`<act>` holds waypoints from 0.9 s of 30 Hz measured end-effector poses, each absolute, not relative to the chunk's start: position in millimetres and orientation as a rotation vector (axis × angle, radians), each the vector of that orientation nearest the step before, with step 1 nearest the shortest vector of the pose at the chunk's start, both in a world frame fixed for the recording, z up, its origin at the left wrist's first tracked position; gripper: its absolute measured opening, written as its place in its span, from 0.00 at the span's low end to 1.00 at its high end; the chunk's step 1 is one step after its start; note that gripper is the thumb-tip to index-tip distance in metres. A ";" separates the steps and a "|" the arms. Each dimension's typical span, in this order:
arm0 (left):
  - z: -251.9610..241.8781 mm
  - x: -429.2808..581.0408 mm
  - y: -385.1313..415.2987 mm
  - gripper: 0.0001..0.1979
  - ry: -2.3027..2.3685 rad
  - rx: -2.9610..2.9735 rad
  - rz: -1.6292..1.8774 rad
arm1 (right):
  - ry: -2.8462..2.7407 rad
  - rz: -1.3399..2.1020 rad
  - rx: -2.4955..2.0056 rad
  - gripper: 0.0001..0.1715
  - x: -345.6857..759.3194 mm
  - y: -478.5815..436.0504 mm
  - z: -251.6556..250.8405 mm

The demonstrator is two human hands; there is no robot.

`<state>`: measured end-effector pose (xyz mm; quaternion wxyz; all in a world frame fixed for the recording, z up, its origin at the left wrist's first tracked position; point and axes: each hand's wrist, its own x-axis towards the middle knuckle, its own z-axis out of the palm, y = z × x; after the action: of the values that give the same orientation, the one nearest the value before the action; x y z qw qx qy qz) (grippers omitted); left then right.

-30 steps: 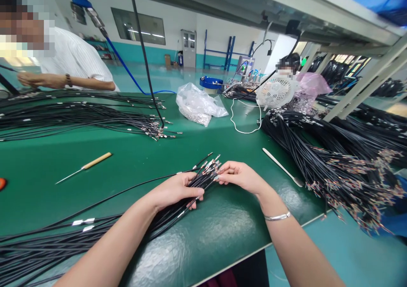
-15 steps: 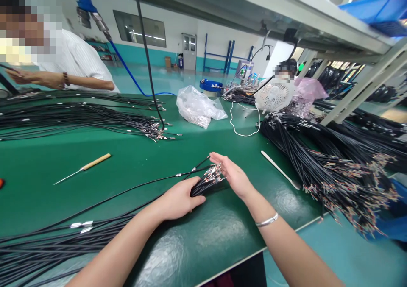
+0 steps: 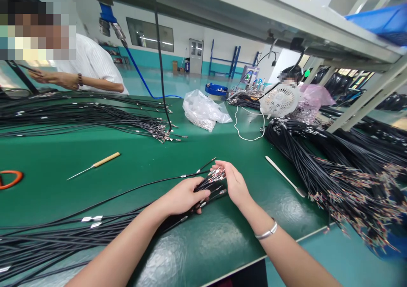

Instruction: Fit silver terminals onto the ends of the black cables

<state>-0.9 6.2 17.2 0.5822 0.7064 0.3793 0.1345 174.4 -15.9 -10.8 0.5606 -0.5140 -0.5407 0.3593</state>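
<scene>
My left hand (image 3: 187, 196) is wrapped around a bundle of black cables (image 3: 127, 223) near their ends. Metal terminals (image 3: 216, 174) stick out past its fingers in a cluster. My right hand (image 3: 234, 184) is held with fingers extended, its palm side against the tips of those terminals. Below the left thumb, a few cable ends with terminals (image 3: 222, 192) lie apart from the main cluster. One loose cable (image 3: 136, 188) with a silvery sleeve runs above the bundle, its end near the right fingertips. The cables stretch across the green table (image 3: 152, 164) to the left edge.
A wooden-handled awl (image 3: 106, 160) and an orange scissor handle (image 3: 15, 179) lie left. Beyond are more cables (image 3: 127, 121), a bag of small parts (image 3: 203, 113) and a fan (image 3: 281, 100). A white stick-like tool (image 3: 282, 174) and cable heaps (image 3: 302, 160) sit right. A co-worker (image 3: 95, 66) sits opposite.
Several cable ends now show separately beneath my left thumb, where they were not visible before. The view has shifted left, bringing the orange handle further in. Both hands stay at the bundle's end.
</scene>
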 end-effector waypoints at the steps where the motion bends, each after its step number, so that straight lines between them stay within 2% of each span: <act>1: 16.8 -0.8 6.5 0.13 0.872 1.639 0.319 | -1.282 0.829 -1.234 0.26 172.5 -15.9 -12.2; 4: 15.8 -1.2 7.4 0.14 0.833 1.593 0.335 | -1.301 0.847 -1.254 0.26 171.0 -14.1 -13.4; 9: 13.9 -4.7 13.3 0.17 0.740 1.439 0.340 | -1.037 1.088 -1.080 0.29 188.2 -6.0 -4.2; 15: 12.4 -6.2 17.5 0.20 0.697 1.311 0.324 | -1.028 1.206 -1.067 0.19 210.6 -5.9 1.1; 20: 12.9 -5.7 17.0 0.19 0.701 1.342 0.322 | -1.118 1.325 -1.039 0.15 206.4 -8.2 -0.2; 27: 15.2 -7.2 18.1 0.14 0.683 1.376 0.341 | -0.841 1.477 -0.906 0.13 207.2 -7.3 1.0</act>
<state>-7.2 18.1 15.2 0.7063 0.6191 0.3073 0.1533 207.2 -7.3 1.0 0.5711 -0.3862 -0.3583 0.6295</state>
